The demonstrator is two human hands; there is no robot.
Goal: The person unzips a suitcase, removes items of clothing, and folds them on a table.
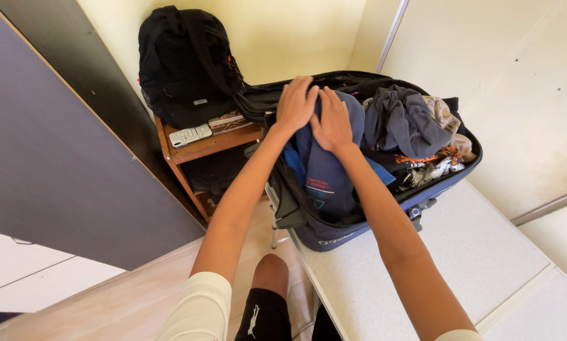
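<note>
ok, left to right, status below:
door panel (50, 158): dark, leaning at the far left, clear of your arms.
backpack (185, 63): black, sits on the small wooden shelf (211, 144) next to the suitcase's open lid. leave it be.
left hand (296, 104): flat, fingers together, palm down on the top edge of the blue garment (324, 170). no pinch, just pressing.
right hand (332, 123): flat too, fingers spread a little, touching the left hand, on the same garment.
blue garment: lies in the left half of the open suitcase (334, 235), on top of the pile.
tip: my read is you're pressing it flat; keep both palms wide and push evenly, so the cloth doesn't bunch at the rim.
grey clothes (400, 120): loose heap in the right half, riding high; likely needs the same flattening.
white surface (422, 271): suitcase rests on it, near the edge; don't lean hard toward the edge.
</note>
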